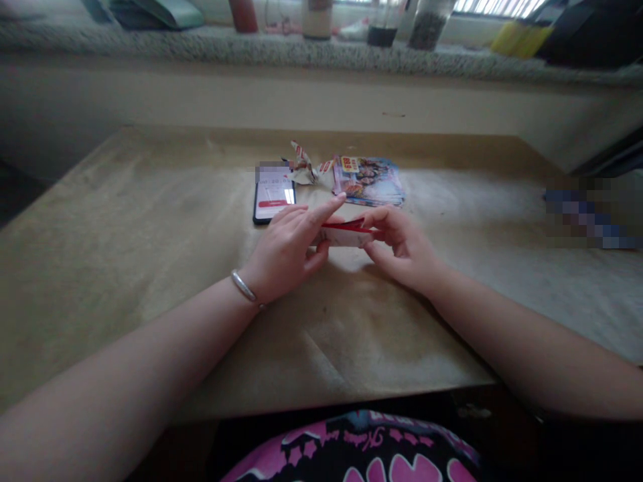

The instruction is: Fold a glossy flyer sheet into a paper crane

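Note:
Both hands meet over the middle of the brown paper-covered table (pixel 125 268). Between them is a small folded piece of red and white paper (pixel 346 232). My left hand (pixel 289 248), with a silver bangle on the wrist, pinches the paper's left end, its forefinger stretched out over the top. My right hand (pixel 402 248) grips the right end with fingers curled. Just behind the hands lie a phone (pixel 274 194) with a lit screen, a folded paper figure (pixel 304 166) and a stack of colourful printed sheets (pixel 369 181).
A stone ledge (pixel 301 53) runs along the back with jars, a red bottle (pixel 244 15) and yellow items (pixel 517 37). A blurred blue object (pixel 593 214) lies at the table's right. The table's near edge is close to my lap.

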`<action>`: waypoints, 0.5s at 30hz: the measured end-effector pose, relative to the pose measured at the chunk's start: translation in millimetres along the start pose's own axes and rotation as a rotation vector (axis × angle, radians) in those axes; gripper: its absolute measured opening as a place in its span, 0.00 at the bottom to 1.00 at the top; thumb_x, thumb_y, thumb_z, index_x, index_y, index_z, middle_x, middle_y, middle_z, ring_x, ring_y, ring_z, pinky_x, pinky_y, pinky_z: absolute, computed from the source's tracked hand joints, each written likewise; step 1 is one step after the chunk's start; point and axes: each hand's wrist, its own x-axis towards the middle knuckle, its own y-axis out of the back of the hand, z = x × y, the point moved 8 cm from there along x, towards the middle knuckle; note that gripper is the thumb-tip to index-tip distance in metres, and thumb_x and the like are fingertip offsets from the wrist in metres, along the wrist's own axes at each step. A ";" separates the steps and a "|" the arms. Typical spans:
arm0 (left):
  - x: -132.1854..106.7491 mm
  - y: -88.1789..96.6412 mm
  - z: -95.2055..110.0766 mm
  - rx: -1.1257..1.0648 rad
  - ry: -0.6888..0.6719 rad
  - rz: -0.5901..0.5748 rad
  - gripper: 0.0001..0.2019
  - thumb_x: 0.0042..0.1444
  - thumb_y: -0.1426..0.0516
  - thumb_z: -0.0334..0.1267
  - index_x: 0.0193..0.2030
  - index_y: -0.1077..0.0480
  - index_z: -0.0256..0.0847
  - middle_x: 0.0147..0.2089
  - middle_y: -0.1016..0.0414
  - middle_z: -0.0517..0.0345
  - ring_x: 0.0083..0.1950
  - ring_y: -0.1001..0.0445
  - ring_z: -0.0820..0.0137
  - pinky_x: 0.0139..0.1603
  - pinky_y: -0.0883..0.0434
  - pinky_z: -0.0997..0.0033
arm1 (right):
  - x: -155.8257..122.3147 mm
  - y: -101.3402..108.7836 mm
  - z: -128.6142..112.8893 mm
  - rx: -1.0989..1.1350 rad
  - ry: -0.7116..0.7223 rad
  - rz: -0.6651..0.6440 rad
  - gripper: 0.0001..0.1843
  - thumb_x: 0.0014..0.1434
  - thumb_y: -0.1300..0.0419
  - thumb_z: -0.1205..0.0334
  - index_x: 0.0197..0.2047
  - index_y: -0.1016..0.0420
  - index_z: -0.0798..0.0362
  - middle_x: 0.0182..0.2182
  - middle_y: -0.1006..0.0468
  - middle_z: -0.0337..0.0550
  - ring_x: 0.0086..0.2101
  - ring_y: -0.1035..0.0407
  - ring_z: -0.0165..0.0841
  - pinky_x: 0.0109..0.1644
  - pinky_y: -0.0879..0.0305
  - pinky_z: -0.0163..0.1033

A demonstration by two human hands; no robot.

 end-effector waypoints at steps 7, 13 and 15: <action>0.3 -1.2 2.3 0.021 -0.026 0.001 0.29 0.59 0.48 0.30 0.67 0.46 0.41 0.51 0.23 0.52 0.49 0.26 0.65 0.59 0.33 0.58 | 4.0 3.7 7.9 -0.107 -0.075 0.084 0.07 0.57 0.39 0.59 0.40 0.30 0.49 0.36 0.24 0.40 0.37 0.28 0.31 0.39 0.27 0.38; 0.8 -0.2 4.5 0.037 -0.021 -0.005 0.28 0.59 0.48 0.31 0.67 0.45 0.40 0.50 0.24 0.51 0.49 0.26 0.64 0.56 0.32 0.60 | 2.2 7.0 5.8 -0.084 -0.087 0.172 0.09 0.55 0.36 0.59 0.38 0.32 0.47 0.34 0.25 0.37 0.34 0.28 0.30 0.36 0.28 0.37; 0.5 -0.2 4.5 0.035 -0.016 -0.017 0.28 0.59 0.48 0.31 0.67 0.45 0.39 0.50 0.24 0.50 0.49 0.26 0.64 0.54 0.31 0.61 | 1.8 8.4 2.4 -0.111 -0.080 0.205 0.08 0.56 0.36 0.59 0.37 0.32 0.47 0.34 0.25 0.37 0.34 0.28 0.30 0.35 0.29 0.37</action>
